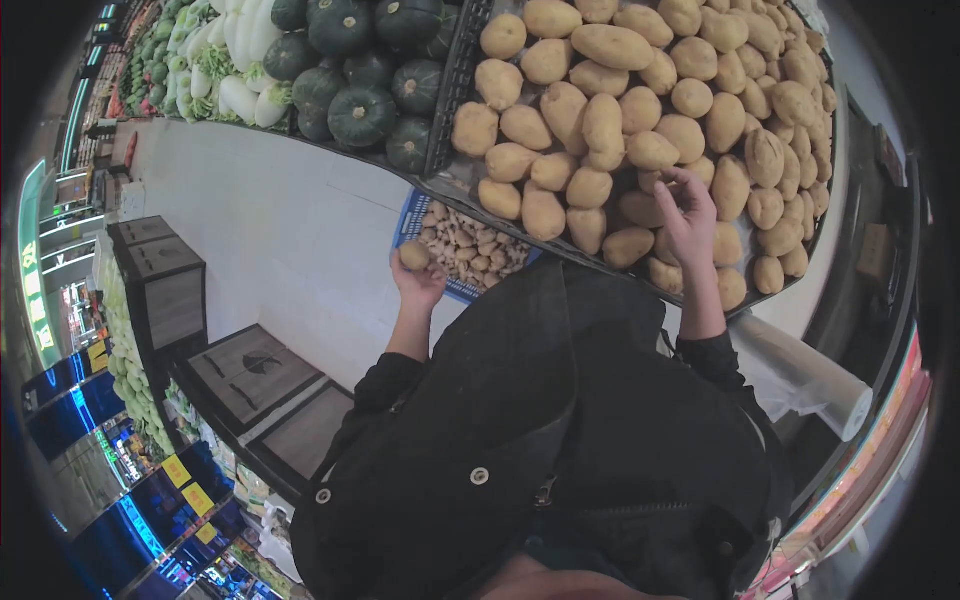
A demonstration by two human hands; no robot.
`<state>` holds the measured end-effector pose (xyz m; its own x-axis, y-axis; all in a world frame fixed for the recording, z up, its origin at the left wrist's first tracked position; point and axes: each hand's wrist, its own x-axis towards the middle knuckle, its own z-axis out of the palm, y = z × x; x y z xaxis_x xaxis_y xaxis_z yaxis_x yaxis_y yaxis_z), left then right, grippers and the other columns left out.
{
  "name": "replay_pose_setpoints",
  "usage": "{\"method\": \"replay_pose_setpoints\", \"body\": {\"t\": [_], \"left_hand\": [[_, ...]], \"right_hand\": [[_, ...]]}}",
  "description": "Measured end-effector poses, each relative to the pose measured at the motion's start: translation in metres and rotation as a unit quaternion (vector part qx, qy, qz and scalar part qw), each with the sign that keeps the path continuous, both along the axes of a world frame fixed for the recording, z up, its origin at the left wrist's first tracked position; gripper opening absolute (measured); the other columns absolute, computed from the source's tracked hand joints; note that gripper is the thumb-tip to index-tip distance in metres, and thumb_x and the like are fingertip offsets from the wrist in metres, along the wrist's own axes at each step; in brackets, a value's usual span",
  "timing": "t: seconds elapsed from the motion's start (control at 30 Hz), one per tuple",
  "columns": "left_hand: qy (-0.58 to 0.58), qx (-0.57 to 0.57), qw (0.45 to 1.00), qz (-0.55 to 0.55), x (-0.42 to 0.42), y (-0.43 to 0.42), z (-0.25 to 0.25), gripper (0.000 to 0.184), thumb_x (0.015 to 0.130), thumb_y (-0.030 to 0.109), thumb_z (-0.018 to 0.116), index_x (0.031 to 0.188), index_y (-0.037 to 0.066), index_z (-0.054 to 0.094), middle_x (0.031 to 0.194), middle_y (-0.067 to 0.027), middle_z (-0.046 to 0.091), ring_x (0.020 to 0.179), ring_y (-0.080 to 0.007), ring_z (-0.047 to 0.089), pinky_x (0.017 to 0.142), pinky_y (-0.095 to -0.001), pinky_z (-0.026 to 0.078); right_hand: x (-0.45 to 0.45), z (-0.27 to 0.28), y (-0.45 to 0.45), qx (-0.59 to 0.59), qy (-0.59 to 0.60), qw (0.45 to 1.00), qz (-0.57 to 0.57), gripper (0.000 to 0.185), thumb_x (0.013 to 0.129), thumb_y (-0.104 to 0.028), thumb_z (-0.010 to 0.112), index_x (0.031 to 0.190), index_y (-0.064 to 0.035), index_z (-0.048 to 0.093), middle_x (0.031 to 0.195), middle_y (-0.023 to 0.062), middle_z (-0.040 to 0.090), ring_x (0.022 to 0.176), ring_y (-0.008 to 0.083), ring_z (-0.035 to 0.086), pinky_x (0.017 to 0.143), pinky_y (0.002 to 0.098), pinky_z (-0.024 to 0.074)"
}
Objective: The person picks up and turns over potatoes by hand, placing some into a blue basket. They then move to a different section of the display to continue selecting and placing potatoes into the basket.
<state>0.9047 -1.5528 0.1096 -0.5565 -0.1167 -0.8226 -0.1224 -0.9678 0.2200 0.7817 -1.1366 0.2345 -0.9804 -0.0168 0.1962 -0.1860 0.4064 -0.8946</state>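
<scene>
A single potato (415, 255) rests in my left hand (420, 283), which is held beside the blue basket (408, 215). Small potatoes (480, 262) and other small pieces fill that basket. My right hand (688, 222) is over the front part of the big potato pile (603, 130), its fingers bent and thumb near the index finger. Whether those fingertips touch a potato is hard to make out; nothing is plainly held between them.
Dark green squashes (362, 115) and white radishes (240, 97) lie left of the potatoes, behind a black crate edge (440, 130). A plastic bag roll (850, 405) is at the right. Wooden-topped boxes (255, 375) stand at the lower left.
</scene>
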Motion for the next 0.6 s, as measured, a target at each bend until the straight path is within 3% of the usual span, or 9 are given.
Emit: {"method": "replay_pose_setpoints", "body": {"t": [0.07, 0.1, 0.17, 0.2, 0.27, 0.3, 0.4, 0.5, 0.6], "left_hand": [[-0.212, -0.078, 0.973, -0.038, 0.027, -0.013, -0.042, 0.050, 0.076, 0.064, 0.067, 0.096, 0.019, 0.059, 0.070, 0.0054, 0.055, 0.051, -0.0088, 0.049, 0.043, -0.0189, 0.035], [-0.262, -0.093, 0.959, -0.051, 0.039, -0.017, -0.060, 0.048, 0.074, 0.064, 0.069, 0.094, 0.021, 0.059, 0.067, 0.0074, 0.057, 0.049, -0.0081, 0.051, 0.042, -0.0176, 0.037], [-0.348, -0.149, 0.918, -0.121, 0.065, -0.018, -0.091, 0.061, 0.070, 0.065, 0.072, 0.114, 0.024, 0.056, 0.100, 0.0031, 0.062, 0.086, -0.0133, 0.058, 0.072, -0.0258, 0.040], [-0.363, -0.158, 0.907, -0.142, 0.073, -0.014, -0.096, 0.066, 0.069, 0.065, 0.073, 0.119, 0.025, 0.055, 0.108, 0.0020, 0.064, 0.096, -0.0146, 0.060, 0.080, -0.0279, 0.040], [-0.356, -0.139, 0.920, -0.082, 0.075, -0.002, -0.084, 0.079, 0.079, 0.056, 0.070, 0.140, 0.014, 0.041, 0.138, -0.0121, 0.048, 0.127, -0.0247, 0.048, 0.103, -0.0329, 0.038], [-0.349, -0.131, 0.926, -0.069, 0.075, 0.000, -0.082, 0.083, 0.081, 0.054, 0.070, 0.145, 0.012, 0.037, 0.146, -0.0156, 0.044, 0.135, -0.0272, 0.045, 0.109, -0.0342, 0.037], [-0.345, -0.198, 0.908, -0.130, 0.076, -0.002, -0.081, 0.071, 0.089, 0.043, 0.068, 0.144, 0.005, 0.044, 0.149, -0.0156, 0.047, 0.125, -0.0307, 0.056, 0.080, -0.0322, 0.048], [-0.289, -0.270, 0.887, -0.238, 0.073, -0.008, -0.082, 0.068, 0.089, 0.045, 0.065, 0.142, 0.008, 0.047, 0.146, -0.0108, 0.050, 0.124, -0.0338, 0.056, 0.093, -0.0384, 0.046], [-0.248, -0.327, 0.865, -0.289, 0.068, -0.012, -0.081, 0.071, 0.088, 0.045, 0.063, 0.145, 0.007, 0.042, 0.136, -0.0110, 0.055, 0.115, -0.0323, 0.058, 0.099, -0.0440, 0.043]], "right_hand": [[-0.006, 0.005, -0.008, 0.012, 0.010, 1.000, -0.001, 0.018, 0.096, -0.020, 0.067, 0.108, -0.0067, 0.067, 0.096, 0.0023, 0.066, 0.078, 0.0103, 0.057, 0.074, 0.0251, 0.0488], [-0.009, 0.008, -0.012, 0.019, 0.014, 1.000, -0.003, 0.017, 0.096, -0.020, 0.067, 0.106, -0.0066, 0.068, 0.094, 0.0024, 0.066, 0.077, 0.0104, 0.057, 0.073, 0.0251, 0.0489], [-0.016, 0.016, -0.016, 0.056, 0.039, 0.998, -0.007, 0.015, 0.093, -0.022, 0.069, 0.102, -0.0107, 0.069, 0.091, 0.0000, 0.068, 0.074, 0.0111, 0.057, 0.069, 0.0254, 0.0470], [-0.020, 0.021, -0.016, 0.072, 0.049, 0.996, -0.010, 0.014, 0.093, -0.023, 0.069, 0.101, -0.0117, 0.070, 0.090, -0.0006, 0.068, 0.074, 0.0113, 0.057, 0.068, 0.0255, 0.0466], [-0.033, 0.031, -0.018, 0.139, 0.068, 0.988, 0.007, 0.015, 0.092, -0.022, 0.067, 0.102, -0.0110, 0.068, 0.093, 0.0015, 0.068, 0.075, 0.0146, 0.058, 0.071, 0.0285, 0.0479], [-0.045, 0.034, -0.020, 0.159, 0.078, 0.984, 0.009, 0.015, 0.092, -0.022, 0.066, 0.102, -0.0108, 0.068, 0.093, 0.0020, 0.069, 0.076, 0.0154, 0.059, 0.071, 0.0293, 0.0482], [-0.092, 0.041, -0.029, 0.266, 0.133, 0.954, 0.032, 0.029, 0.089, -0.023, 0.070, 0.114, -0.0095, 0.065, 0.112, 0.0094, 0.064, 0.103, 0.0270, 0.059, 0.092, 0.0397, 0.0457], [-0.144, 0.049, -0.046, 0.385, 0.155, 0.909, 0.027, 0.051, 0.088, -0.018, 0.065, 0.137, -0.0088, 0.052, 0.136, 0.0186, 0.051, 0.123, 0.0392, 0.048, 0.105, 0.0502, 0.0421], [-0.182, 0.055, -0.057, 0.497, 0.123, 0.855, 0.081, 0.056, 0.081, -0.017, 0.075, 0.133, -0.0088, 0.054, 0.126, 0.0154, 0.056, 0.108, 0.0380, 0.053, 0.088, 0.0477, 0.0503]]}}
